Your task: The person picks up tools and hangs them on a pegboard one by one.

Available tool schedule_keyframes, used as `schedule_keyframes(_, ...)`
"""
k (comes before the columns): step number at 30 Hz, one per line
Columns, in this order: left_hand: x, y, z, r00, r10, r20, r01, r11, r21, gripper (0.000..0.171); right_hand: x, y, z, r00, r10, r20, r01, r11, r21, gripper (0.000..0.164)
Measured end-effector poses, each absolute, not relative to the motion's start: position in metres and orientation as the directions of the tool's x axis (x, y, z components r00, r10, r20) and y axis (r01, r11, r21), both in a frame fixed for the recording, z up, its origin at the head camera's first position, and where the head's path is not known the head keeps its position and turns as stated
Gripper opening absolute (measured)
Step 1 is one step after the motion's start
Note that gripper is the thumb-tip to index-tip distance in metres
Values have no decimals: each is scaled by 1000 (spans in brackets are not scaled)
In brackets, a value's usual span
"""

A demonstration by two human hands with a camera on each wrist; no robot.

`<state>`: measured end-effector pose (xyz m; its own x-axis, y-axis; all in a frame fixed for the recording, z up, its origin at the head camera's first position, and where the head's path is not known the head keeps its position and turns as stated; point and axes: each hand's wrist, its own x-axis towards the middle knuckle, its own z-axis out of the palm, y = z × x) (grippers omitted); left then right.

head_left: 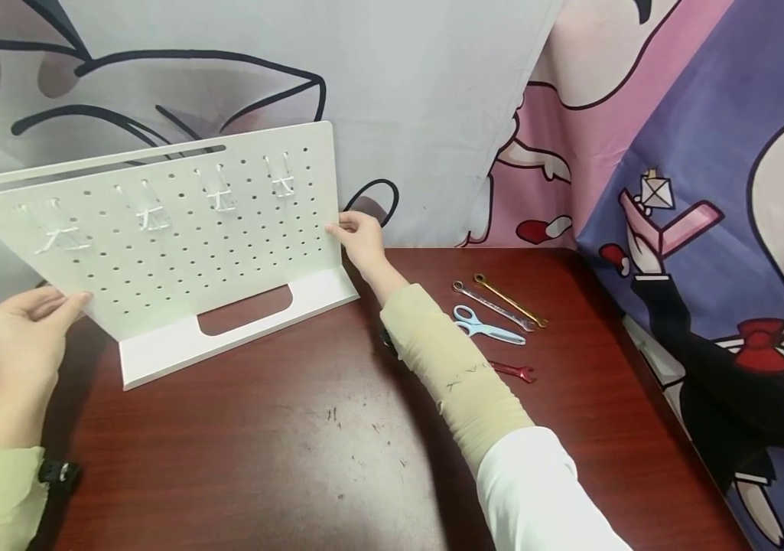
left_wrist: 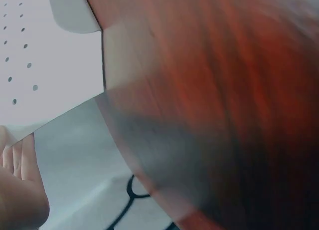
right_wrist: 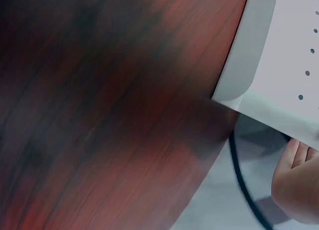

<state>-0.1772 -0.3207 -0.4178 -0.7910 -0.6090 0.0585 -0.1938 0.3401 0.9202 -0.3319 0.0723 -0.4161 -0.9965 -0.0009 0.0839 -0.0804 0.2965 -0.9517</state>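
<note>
A white pegboard (head_left: 178,229) stands upright on its flat base at the table's left rear, with several clear hooks (head_left: 153,216) along its upper part. My left hand (head_left: 23,333) grips its left edge, thumb on the front face and fingers behind. On the opposite side, my right hand (head_left: 362,239) pinches the right edge. In the left wrist view the left hand (left_wrist: 22,185) shows at the corner beside the board (left_wrist: 65,70). The right wrist view has the right hand (right_wrist: 299,182) at the board's side (right_wrist: 284,65), its fingertips partly hidden.
Right of the board on the brown table (head_left: 309,444) lie a silver wrench (head_left: 491,304), a gold wrench (head_left: 509,301), light blue scissors (head_left: 488,327) and a red wrench (head_left: 515,372), partly covered by my right sleeve. Printed cloth (head_left: 433,115) hangs behind.
</note>
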Motion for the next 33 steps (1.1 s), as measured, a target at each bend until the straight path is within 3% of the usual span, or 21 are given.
schedule_keyframes(6, -191, -304, -413, -840, -539, 65, -168, 372, 913, 42, -337, 103, -423, -996, -12, 92, -91, 281, -955, 27)
schedule_keyframes(10, -202, -291, -418, -861, -493, 124, -141, 465, 874, 8, -340, 128, -427, -993, -23, 116, -118, 293, -949, 27)
schedule_keyframes(13, -212, -279, -422, -869, -462, 178, -119, 543, 831, 35, -340, 147, -429, -990, -28, 142, -144, 292, -945, 27)
schedule_keyframes(15, -219, -271, -423, -875, -434, 215, -88, 580, 810, 39, -340, 160, -431, -987, -22, 162, -161, 296, -941, 27)
schedule_keyframes(27, -249, -231, -422, -894, -297, 337, 104, 593, 798, 29, -320, 215, -431, -985, 36, 170, -142, 392, -909, 29)
schedule_keyframes(33, -255, -215, -420, -906, -254, 338, 131, 591, 796, 30, -312, 234, -432, -983, 57, 176, -136, 419, -898, 25)
